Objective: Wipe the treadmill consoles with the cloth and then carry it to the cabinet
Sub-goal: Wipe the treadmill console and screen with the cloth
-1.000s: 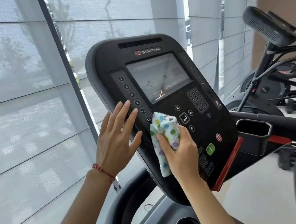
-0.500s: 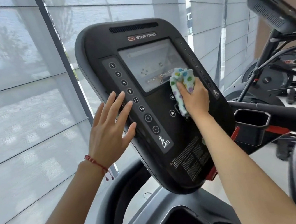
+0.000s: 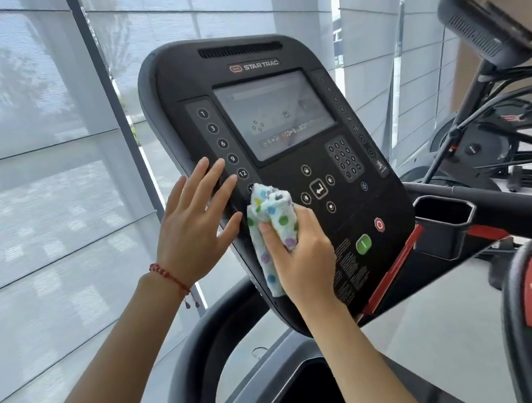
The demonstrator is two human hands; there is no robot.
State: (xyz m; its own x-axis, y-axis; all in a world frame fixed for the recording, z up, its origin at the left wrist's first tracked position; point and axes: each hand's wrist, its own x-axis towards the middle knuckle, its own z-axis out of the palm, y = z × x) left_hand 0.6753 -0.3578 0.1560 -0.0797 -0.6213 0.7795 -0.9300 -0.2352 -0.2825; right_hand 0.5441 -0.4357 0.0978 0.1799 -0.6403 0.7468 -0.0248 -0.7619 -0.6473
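polka-dotted cloth (image 3: 271,224) sat bunched in the right hand (image 3: 302,257), fingers curled round it, pressed to the lower left of the console (image 3: 272,51) face at frame centre. just left, the left hand (image 3: 190,231) lay flat with straight fingers on the console's edge, steadying it. to wipe well, i judged she should keep that brace, work in overlapping passes, and go lightly near the green button (image 3: 363,244) and red button (image 3: 379,224) at lower right. further up, the screen (image 3: 275,115) would want gentler pressure. no cabinet showed.
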